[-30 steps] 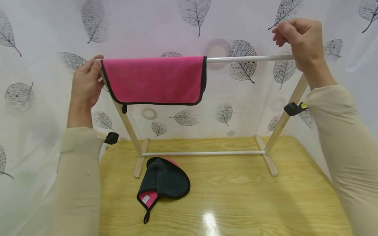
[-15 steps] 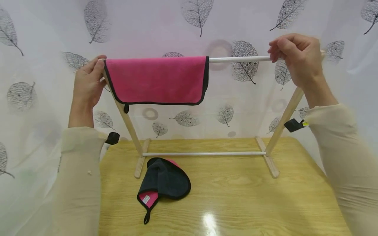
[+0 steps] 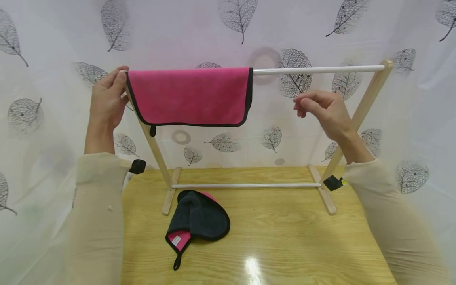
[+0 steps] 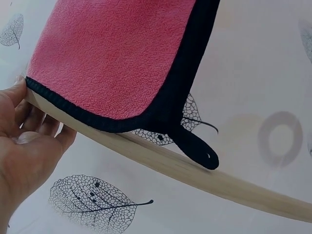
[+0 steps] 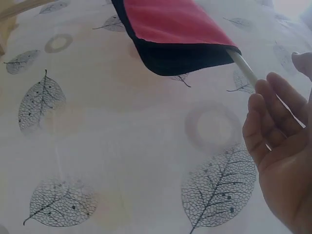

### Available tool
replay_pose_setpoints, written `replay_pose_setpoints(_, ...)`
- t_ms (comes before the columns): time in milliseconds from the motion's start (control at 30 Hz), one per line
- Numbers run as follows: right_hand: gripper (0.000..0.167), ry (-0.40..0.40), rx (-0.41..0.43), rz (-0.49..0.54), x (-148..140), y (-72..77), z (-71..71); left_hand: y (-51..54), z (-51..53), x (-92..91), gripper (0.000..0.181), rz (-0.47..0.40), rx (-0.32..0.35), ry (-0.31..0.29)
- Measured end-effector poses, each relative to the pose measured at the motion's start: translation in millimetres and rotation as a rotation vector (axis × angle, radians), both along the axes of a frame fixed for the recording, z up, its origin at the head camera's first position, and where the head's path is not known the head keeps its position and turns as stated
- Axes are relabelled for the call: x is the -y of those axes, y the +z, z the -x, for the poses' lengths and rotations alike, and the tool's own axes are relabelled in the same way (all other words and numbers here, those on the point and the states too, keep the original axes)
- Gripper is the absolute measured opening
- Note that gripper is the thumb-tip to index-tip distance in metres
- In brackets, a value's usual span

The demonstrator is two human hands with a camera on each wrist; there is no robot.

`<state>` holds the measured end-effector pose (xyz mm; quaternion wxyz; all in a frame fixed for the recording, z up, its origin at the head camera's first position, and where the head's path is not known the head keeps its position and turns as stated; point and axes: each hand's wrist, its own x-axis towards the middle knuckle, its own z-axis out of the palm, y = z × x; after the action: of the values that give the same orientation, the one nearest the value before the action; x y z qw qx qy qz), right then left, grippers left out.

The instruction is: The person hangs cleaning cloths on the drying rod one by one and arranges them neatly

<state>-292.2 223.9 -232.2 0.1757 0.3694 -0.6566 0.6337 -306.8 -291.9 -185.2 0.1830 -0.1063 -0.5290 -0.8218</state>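
Observation:
A pink towel [image 3: 189,97] with black edging hangs folded over the left part of the white top rod [image 3: 317,70] of a wooden rack. My left hand [image 3: 107,97] grips the top of the rack's left post [image 4: 146,156], thumb at the towel's edge and fingers behind the wood. The towel's black loop [image 4: 197,148] dangles beside that post. My right hand [image 3: 329,114] is in the air below the rod's right part, fingers loosely bent and holding nothing. In the right wrist view its fingers [image 5: 275,109] overlap the rod's line of sight.
A second towel [image 3: 208,217], dark grey with a pink underside, lies crumpled on the wooden table [image 3: 295,245] in front of the rack. The rack's lower rod [image 3: 246,185] and right post [image 3: 370,91] stand behind it. A leaf-patterned sheet [image 3: 228,23] covers the background.
My right hand has come down and to the left from the rod's right end, uncovering the top of the right post. The left hand and both towels stay in place.

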Motion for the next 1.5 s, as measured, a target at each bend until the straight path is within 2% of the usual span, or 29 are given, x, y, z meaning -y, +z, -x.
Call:
replay_pose_setpoints(300,0.015,-0.061,0.084,-0.222,20,-47.8,-12.4,-1.4,1.0,-1.8,0.045,0.023,0.010,0.023)
replay_pose_setpoints(500,0.016,-0.047,0.151,-0.301,33,-76.6,-18.5,-0.4,1.7,-1.1,0.047,0.034,0.015,0.034)
replay_pose_setpoints(1033,0.017,0.036,0.267,-0.341,70,-143.1,-38.0,0.1,2.0,-1.5,0.046,0.001,0.018,0.023)
replay_pose_setpoints(1500,0.024,0.083,0.378,-0.387,93,-203.7,-50.6,-0.1,0.3,-1.9,0.050,0.036,0.025,0.028)
